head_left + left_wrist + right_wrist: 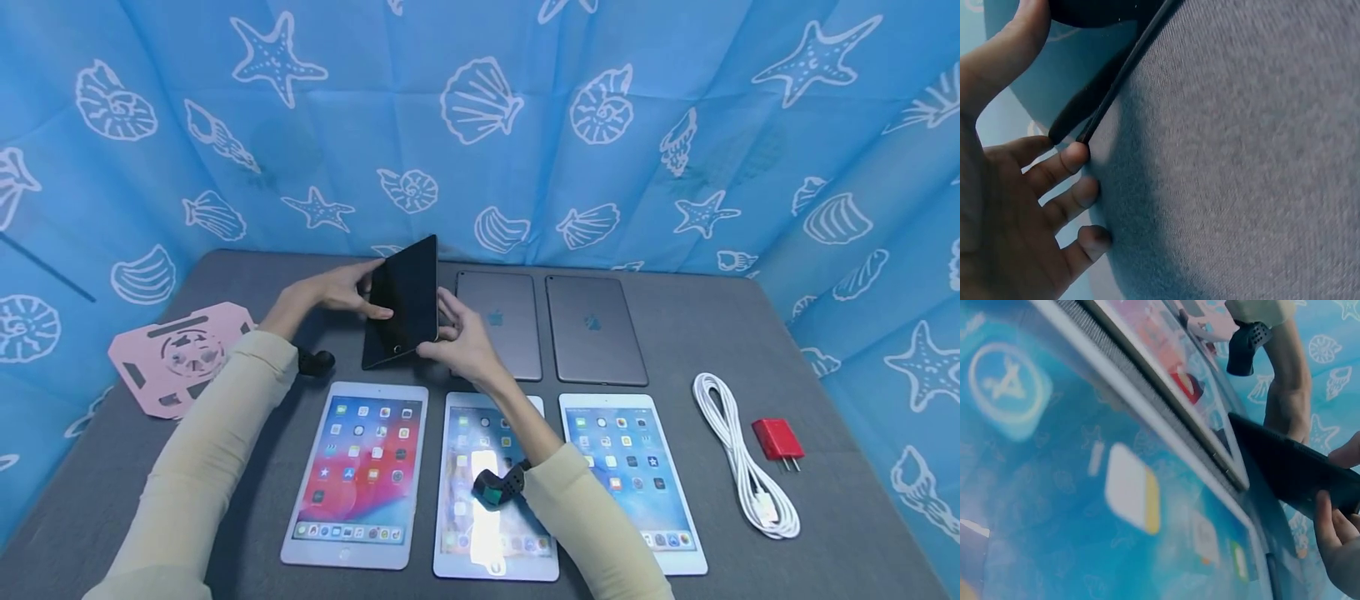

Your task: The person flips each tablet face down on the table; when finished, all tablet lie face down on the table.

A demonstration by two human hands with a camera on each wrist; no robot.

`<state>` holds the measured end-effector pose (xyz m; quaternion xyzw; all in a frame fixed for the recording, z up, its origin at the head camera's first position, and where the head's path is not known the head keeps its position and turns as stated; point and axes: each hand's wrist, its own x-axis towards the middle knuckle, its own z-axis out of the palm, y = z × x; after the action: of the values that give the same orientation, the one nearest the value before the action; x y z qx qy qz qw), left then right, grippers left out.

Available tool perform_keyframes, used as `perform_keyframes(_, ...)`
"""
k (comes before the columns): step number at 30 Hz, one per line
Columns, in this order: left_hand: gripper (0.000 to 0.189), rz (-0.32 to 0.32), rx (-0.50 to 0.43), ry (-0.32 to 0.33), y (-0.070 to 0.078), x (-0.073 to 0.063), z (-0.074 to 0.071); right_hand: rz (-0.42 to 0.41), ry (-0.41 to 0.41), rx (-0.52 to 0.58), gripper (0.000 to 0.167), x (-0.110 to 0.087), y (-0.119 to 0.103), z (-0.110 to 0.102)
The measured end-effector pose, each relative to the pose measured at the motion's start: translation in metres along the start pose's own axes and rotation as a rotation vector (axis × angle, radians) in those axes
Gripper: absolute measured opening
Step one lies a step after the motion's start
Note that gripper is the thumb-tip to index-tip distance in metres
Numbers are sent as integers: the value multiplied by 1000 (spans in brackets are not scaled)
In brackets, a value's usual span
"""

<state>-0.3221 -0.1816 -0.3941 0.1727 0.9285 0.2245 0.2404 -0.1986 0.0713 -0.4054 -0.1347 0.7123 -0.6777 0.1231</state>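
Observation:
Both hands hold a dark tablet (414, 287) tilted up off the grey surface, its black screen and round home button showing in the head view. My left hand (341, 290) is at its left side, thumb over the screen; in the left wrist view, fingertips (1075, 155) meet the tablet's thin edge. My right hand (467, 337) grips the opposite edge, thumb near the lower corner and fingers behind. In the right wrist view the tablet (1297, 465) shows as a dark slab between the hands. Two grey tablets (504, 312) (596, 329) lie face down to the right.
Three white tablets with lit screens (356, 467) (457, 492) (630, 467) lie in front, the right forearm crossing over them. A pink perforated stand (180, 358) is at left. A coiled white cable (738, 467) and red charger plug (776, 439) lie at right. A blue shell-print curtain (480, 167) hangs behind.

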Motion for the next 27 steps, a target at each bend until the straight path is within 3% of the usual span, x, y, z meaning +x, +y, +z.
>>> perform_keyframes(16, 108, 129, -86, 38, 9, -2, 12, -126, -40, 37, 94, 0, -10, -2)
perform_keyframes(23, 102, 197, -129, 20, 9, -2, 14, -171, -71, -20, 93, 2, -19, 1)
perform_keyframes(27, 100, 203, -150, 17, 9, -5, 14, -179, -82, -49, 92, 4, -22, 4)
